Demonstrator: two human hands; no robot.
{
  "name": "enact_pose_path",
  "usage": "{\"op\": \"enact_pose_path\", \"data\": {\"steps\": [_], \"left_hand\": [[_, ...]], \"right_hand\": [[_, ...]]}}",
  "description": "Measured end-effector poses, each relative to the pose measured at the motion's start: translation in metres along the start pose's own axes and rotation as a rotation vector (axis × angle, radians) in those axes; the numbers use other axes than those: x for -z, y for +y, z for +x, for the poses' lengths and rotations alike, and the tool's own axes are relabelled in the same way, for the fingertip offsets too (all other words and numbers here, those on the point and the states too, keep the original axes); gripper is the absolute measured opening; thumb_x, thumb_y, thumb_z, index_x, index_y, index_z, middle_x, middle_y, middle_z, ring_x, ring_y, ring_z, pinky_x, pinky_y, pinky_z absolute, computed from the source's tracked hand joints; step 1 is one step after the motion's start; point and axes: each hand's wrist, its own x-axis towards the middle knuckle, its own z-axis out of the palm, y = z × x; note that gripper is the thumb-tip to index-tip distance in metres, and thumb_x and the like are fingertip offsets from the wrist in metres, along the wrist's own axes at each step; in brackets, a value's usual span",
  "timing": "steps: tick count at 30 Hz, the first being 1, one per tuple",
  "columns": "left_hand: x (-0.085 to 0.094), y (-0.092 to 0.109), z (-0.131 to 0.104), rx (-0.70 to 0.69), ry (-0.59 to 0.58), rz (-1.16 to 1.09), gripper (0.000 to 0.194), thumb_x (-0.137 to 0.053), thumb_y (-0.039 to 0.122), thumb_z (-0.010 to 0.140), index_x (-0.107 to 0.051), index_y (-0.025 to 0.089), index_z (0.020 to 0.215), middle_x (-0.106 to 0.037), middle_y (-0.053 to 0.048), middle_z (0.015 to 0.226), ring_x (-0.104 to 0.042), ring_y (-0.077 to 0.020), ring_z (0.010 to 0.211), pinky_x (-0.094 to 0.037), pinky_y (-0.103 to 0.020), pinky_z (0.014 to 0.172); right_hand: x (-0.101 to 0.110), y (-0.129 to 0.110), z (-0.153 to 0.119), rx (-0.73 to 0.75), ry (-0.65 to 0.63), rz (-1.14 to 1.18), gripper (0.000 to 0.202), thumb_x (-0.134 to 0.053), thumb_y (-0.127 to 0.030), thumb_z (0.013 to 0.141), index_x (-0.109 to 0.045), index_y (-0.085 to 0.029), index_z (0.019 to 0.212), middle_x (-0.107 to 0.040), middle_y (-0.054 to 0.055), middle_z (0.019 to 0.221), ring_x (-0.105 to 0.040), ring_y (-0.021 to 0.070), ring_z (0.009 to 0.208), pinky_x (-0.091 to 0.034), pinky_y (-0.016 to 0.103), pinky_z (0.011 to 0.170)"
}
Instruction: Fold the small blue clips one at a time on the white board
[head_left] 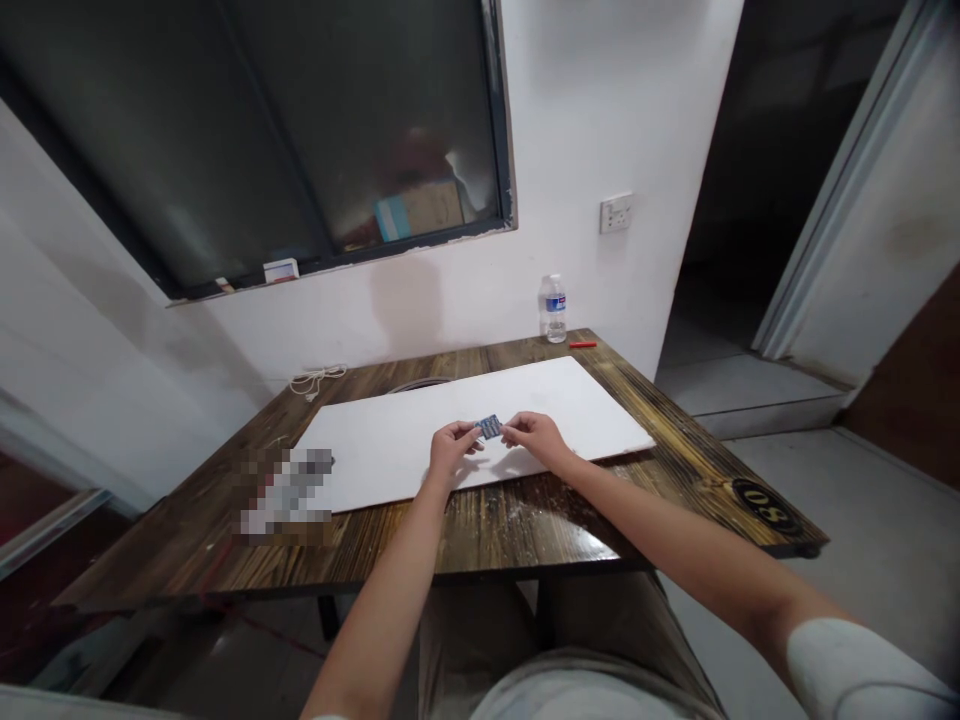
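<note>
Between my two hands is a small blue circuit board (pixel 489 427) with pale marks or parts on its face, too small to make out. My left hand (pixel 454 446) pinches its left edge between thumb and fingers. On the other side, my right hand (pixel 534 437) grips the right edge in the same way. Both hands hold the board a little above a white panel (pixel 390 440) lying on the dark wooden table (pixel 525 520), and their shadows fall on it.
At the table's far edge stands a clear water bottle (pixel 554 312), with a red pen-like stick (pixel 583 345) beside it. A white cable (pixel 315 380) is coiled at the back left. A blurred-out patch (pixel 289 492) covers something left of the panel. A wall with a window (pixel 337 130) rises behind.
</note>
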Motion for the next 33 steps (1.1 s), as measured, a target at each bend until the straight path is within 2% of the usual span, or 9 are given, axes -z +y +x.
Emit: {"op": "enact_pose_path", "data": {"steps": [4,10,14,17,20,23,28,30,33], "left_hand": [[-0.001,-0.001,0.0,0.008,-0.06,0.002,0.049,-0.086,0.046,0.05,-0.071,0.011,0.08,-0.069,-0.006,0.062,-0.065,-0.016,0.052,-0.049,-0.023,0.05],[-0.002,-0.003,-0.002,-0.007,-0.098,0.037,0.047,-0.086,0.045,0.051,-0.072,0.012,0.081,-0.069,-0.006,0.062,-0.066,-0.0169,0.054,-0.049,-0.023,0.051],[-0.002,-0.001,-0.003,-0.031,-0.05,0.048,0.044,-0.084,0.044,0.055,-0.072,0.012,0.082,-0.069,-0.005,0.06,-0.065,-0.016,0.054,-0.049,-0.023,0.051],[-0.001,0.002,-0.003,-0.047,0.044,0.032,0.043,-0.082,0.044,0.056,-0.071,0.012,0.082,-0.066,-0.003,0.056,-0.063,-0.0146,0.051,-0.049,-0.023,0.051],[0.0,0.003,-0.002,-0.053,0.133,-0.004,0.041,-0.081,0.044,0.056,-0.07,0.012,0.081,-0.065,-0.002,0.056,-0.061,-0.0129,0.049,-0.047,-0.023,0.049],[0.0,0.002,0.0,-0.046,0.179,-0.036,0.041,-0.082,0.044,0.055,-0.07,0.013,0.079,-0.066,-0.002,0.058,-0.06,-0.0119,0.049,-0.045,-0.022,0.047],[0.0,0.0,0.0,-0.037,0.198,-0.038,0.045,-0.082,0.047,0.052,-0.07,0.013,0.079,-0.065,-0.002,0.058,-0.059,-0.0118,0.048,-0.045,-0.021,0.046],[0.0,0.0,0.0,-0.034,0.19,-0.035,0.046,-0.082,0.047,0.052,-0.07,0.013,0.08,-0.066,-0.002,0.06,-0.06,-0.0115,0.049,-0.045,-0.021,0.046],[0.0,0.0,0.0,-0.036,0.183,-0.035,0.046,-0.082,0.047,0.053,-0.07,0.013,0.082,-0.067,-0.002,0.063,-0.06,-0.0107,0.049,-0.045,-0.021,0.047]], "right_hand": [[0.003,0.0,0.0,-0.022,0.113,-0.006,0.038,-0.07,-0.055,0.07,-0.062,-0.017,0.065,-0.07,0.005,0.063,-0.065,0.0169,0.06,-0.051,0.027,0.06],[-0.004,0.002,-0.004,0.032,0.07,-0.087,0.038,-0.068,-0.055,0.073,-0.061,-0.019,0.063,-0.069,0.004,0.062,-0.064,0.0162,0.059,-0.049,0.027,0.06],[-0.001,0.005,-0.002,0.056,0.084,-0.176,0.04,-0.063,-0.057,0.078,-0.062,-0.019,0.066,-0.068,0.003,0.064,-0.062,0.0162,0.06,-0.047,0.027,0.06],[0.006,0.008,0.002,0.128,0.075,-0.46,0.037,-0.063,-0.055,0.08,-0.066,-0.019,0.075,-0.072,0.006,0.078,-0.064,0.0202,0.075,-0.047,0.03,0.068],[0.009,0.009,0.003,0.228,-0.099,-0.807,0.039,-0.072,-0.053,0.075,-0.07,-0.019,0.093,-0.072,0.01,0.092,-0.061,0.0261,0.093,-0.045,0.034,0.078],[0.008,0.004,0.001,0.33,-0.305,-0.973,0.05,-0.075,-0.055,0.07,-0.069,-0.018,0.103,-0.072,0.011,0.095,-0.061,0.027,0.094,-0.043,0.035,0.08],[0.007,-0.006,-0.003,0.559,-0.541,-0.933,0.05,-0.074,-0.055,0.071,-0.069,-0.021,0.108,-0.07,0.009,0.096,-0.06,0.024,0.097,-0.043,0.034,0.083],[0.007,-0.008,-0.003,0.617,-0.623,-0.884,0.043,-0.075,-0.048,0.074,-0.07,-0.021,0.106,-0.07,0.008,0.094,-0.06,0.0224,0.094,-0.044,0.032,0.081],[0.009,-0.008,-0.003,0.618,-0.659,-0.773,0.027,-0.073,-0.035,0.078,-0.072,-0.021,0.102,-0.07,0.007,0.088,-0.061,0.02,0.087,-0.045,0.03,0.079]]}}
